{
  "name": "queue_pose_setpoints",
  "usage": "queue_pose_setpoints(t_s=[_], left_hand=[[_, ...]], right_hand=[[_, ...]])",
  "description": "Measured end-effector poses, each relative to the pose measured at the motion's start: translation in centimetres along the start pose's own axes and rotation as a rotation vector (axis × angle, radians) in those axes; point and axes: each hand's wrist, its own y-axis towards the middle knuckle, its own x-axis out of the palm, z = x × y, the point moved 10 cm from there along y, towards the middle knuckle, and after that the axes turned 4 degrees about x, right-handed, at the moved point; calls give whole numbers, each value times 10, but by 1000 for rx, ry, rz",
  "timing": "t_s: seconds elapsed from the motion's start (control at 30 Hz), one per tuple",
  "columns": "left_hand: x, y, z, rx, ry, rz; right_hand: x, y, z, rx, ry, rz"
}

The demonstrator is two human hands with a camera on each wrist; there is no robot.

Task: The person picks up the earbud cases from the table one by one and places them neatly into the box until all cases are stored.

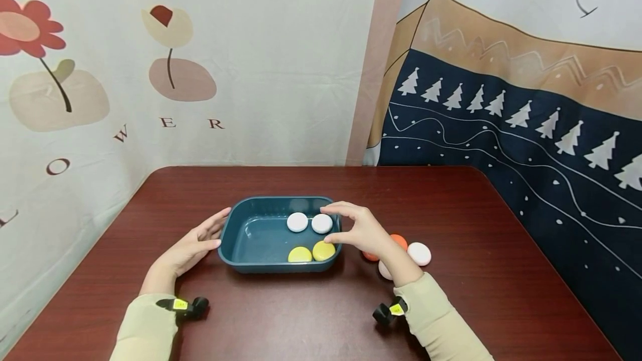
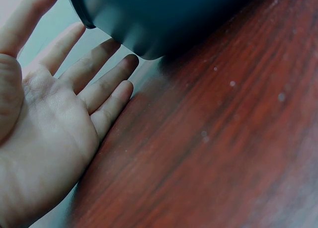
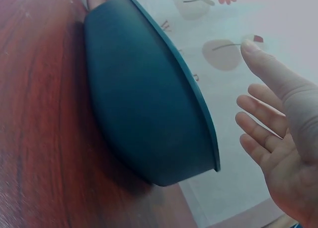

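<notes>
A dark teal rectangular tray [image 1: 263,241] sits on the table with two white discs [image 1: 297,222] toward the back and two yellow discs [image 1: 300,254] near its front wall. My left hand [image 1: 185,250] is at the tray's left end, fingers extended and fingertips right at the rim. In the left wrist view its palm [image 2: 49,123] is bare and the fingers spread beside the tray wall. Over the tray's right end, my right hand [image 1: 363,228] has thumb and fingers apart. Nothing lies between them in the right wrist view, where the hand [image 3: 288,143] shows above the rim.
Right of the tray, partly behind my right wrist, lie orange discs [image 1: 399,241] and white discs [image 1: 419,254]. The reddish-brown table [image 1: 281,316] has rounded far corners. Behind it hang a pale flower-print curtain [image 1: 281,71] and a navy cloth with trees [image 1: 501,138].
</notes>
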Motion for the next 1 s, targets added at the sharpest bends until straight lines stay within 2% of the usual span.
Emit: queue_pose_setpoints(t_s=[0.23, 0.57, 0.7, 1.0], left_hand=[[1, 0, 1, 3, -9, -1], [-1, 0, -2, -13, -16, 23], [0, 0, -2, 8, -29, 2], [-2, 0, -5, 2, -26, 7]], right_hand=[[-14, -2, 5, 18, 14, 30], [-29, -5, 18, 94, 55, 32], [-38, -7, 23, 106, 33, 47], [-52, -10, 37, 114, 10, 56]])
